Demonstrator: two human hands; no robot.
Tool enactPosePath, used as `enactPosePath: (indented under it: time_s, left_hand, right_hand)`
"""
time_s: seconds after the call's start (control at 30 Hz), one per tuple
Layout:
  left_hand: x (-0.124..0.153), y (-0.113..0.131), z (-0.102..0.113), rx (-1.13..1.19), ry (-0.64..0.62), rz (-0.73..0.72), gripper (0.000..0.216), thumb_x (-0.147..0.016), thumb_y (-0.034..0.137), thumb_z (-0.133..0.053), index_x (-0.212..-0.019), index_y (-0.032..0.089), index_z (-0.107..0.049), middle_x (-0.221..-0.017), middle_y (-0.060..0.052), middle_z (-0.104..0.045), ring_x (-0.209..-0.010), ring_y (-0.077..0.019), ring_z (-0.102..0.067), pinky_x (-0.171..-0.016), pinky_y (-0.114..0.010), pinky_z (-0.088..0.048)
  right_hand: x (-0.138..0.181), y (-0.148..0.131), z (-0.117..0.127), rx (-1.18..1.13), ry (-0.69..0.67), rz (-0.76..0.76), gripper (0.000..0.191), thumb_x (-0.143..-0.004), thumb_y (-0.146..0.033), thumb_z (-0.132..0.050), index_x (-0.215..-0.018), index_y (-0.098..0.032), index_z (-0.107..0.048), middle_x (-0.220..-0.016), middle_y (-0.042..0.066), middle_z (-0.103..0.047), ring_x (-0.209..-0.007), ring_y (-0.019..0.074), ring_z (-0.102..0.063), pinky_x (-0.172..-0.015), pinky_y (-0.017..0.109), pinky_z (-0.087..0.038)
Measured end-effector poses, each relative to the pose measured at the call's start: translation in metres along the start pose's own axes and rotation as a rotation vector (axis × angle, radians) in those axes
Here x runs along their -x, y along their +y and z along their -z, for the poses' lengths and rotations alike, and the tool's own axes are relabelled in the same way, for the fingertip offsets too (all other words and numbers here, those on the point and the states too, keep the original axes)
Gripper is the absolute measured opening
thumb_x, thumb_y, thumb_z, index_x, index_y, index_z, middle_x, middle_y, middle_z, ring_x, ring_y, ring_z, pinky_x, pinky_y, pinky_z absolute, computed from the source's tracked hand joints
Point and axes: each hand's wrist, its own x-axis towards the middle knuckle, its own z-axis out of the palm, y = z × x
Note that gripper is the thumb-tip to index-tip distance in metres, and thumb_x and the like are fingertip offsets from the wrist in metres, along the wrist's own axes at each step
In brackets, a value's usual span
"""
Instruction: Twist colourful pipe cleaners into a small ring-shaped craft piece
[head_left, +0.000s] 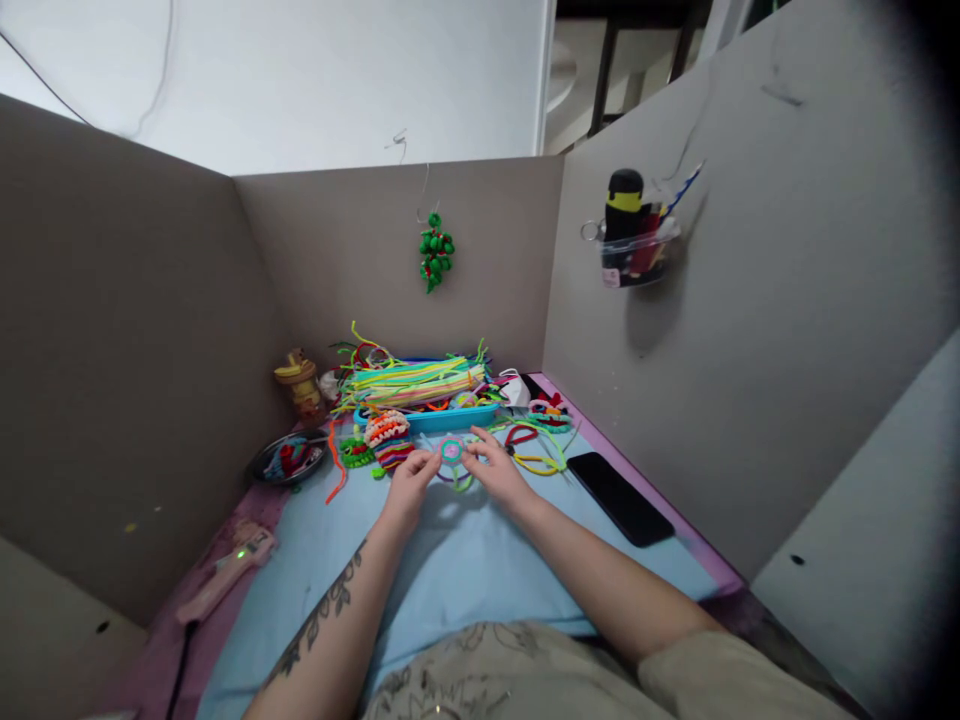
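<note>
My left hand (411, 478) and my right hand (491, 468) meet over the light blue mat (465, 570), and together they pinch a small round pipe-cleaner piece (451, 450), teal on the outside with a pink centre. A green loop hangs from it toward the mat. Just beyond my fingers lie finished pipe-cleaner shapes (385, 428) in orange, white, green and red. A blue tray (442, 415) behind them holds a pile of neon pipe cleaners (409, 382).
A black phone (619, 497) lies right of my right arm. A pink glue gun (225, 575) with a lit green lamp rests at the left. A dark dish (289, 460) and yellow figure (300, 380) stand back left. Grey partition walls enclose the desk; a cup holder (637, 240) hangs right.
</note>
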Motion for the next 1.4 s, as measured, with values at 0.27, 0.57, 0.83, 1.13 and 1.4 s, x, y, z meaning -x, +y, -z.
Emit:
enactPosePath:
  time_s: [0.27, 0.57, 0.83, 1.13, 1.4]
  left_hand:
    - [-0.002, 0.002, 0.004, -0.275, 0.137, -0.176, 0.026, -0.072, 0.041, -0.06, -0.086, 0.019, -0.06, -0.079, -0.002, -0.053, -0.067, -0.0128, -0.046, -0.063, -0.025, -0.037]
    - [0.004, 0.006, 0.0, -0.106, -0.201, 0.017, 0.028, -0.068, 0.042, -0.064, -0.059, 0.016, -0.066, -0.077, -0.004, -0.055, -0.076, -0.0161, -0.049, -0.071, -0.027, -0.037]
    - [0.006, 0.005, -0.006, 0.094, -0.169, 0.118, 0.023, -0.067, 0.037, -0.066, -0.064, 0.014, -0.066, -0.069, -0.003, -0.055, -0.069, -0.0146, -0.047, -0.067, -0.026, -0.035]
    - [0.004, -0.002, -0.004, -0.089, -0.107, -0.052, 0.026, -0.07, 0.038, -0.063, -0.058, 0.015, -0.06, -0.07, -0.001, -0.051, -0.068, -0.0136, -0.045, -0.066, -0.025, -0.034]
    - [0.012, 0.008, -0.016, 0.077, -0.184, 0.068, 0.033, -0.072, 0.044, -0.06, -0.057, 0.015, -0.053, -0.06, 0.002, -0.046, -0.06, -0.0111, -0.039, -0.059, -0.023, -0.03]
  right_hand:
    - [-0.007, 0.004, 0.012, 0.165, -0.17, 0.069, 0.021, -0.072, -0.035, -0.06, -0.061, -0.018, -0.062, -0.13, 0.009, -0.043, -0.127, 0.0253, -0.028, -0.104, 0.042, -0.017]
    - [-0.004, -0.003, 0.023, 0.027, -0.382, 0.179, 0.028, -0.075, -0.043, -0.057, -0.065, -0.018, -0.062, -0.136, 0.007, -0.037, -0.127, 0.0237, -0.031, -0.104, 0.039, -0.022]
    - [-0.006, -0.004, 0.021, -0.075, -0.319, 0.119, 0.027, -0.072, -0.044, -0.06, -0.063, -0.019, -0.064, -0.133, 0.007, -0.041, -0.126, 0.0236, -0.033, -0.102, 0.038, -0.024]
    - [-0.004, 0.003, 0.014, -0.048, -0.252, 0.072, 0.024, -0.067, -0.042, -0.065, -0.064, -0.018, -0.064, -0.137, 0.009, -0.037, -0.127, 0.0251, -0.031, -0.104, 0.041, -0.02]
    - [0.002, -0.005, 0.011, -0.257, -0.263, 0.035, 0.025, -0.067, -0.043, -0.066, -0.067, -0.018, -0.065, -0.142, 0.007, -0.028, -0.126, 0.0242, -0.034, -0.1, 0.038, -0.029]
